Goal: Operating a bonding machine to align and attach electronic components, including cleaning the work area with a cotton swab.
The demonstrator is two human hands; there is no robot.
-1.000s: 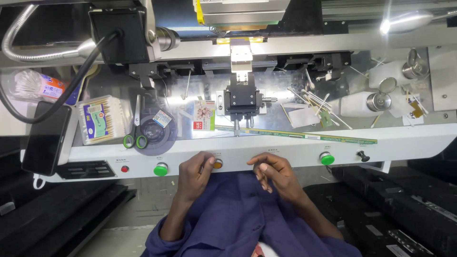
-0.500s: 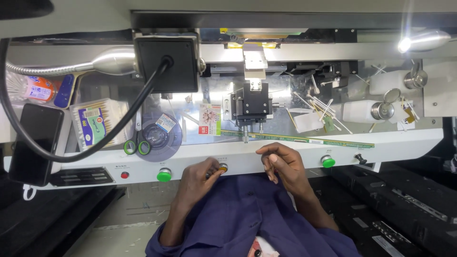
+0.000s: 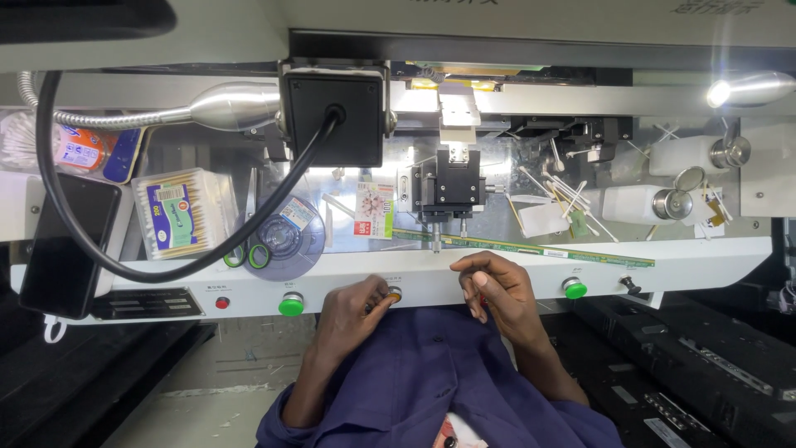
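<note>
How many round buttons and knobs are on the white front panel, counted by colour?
Green buttons: 2, and
Red button: 1
Yellow button: 1, touched by the left hand
Black knob: 1
Total: 5

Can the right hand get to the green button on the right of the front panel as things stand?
Probably yes. The right hand rests on the white front panel, and the green button sits on that same panel just beside it. Nothing lies between them. The left hand is at the small orange knob, out of the way.
</note>
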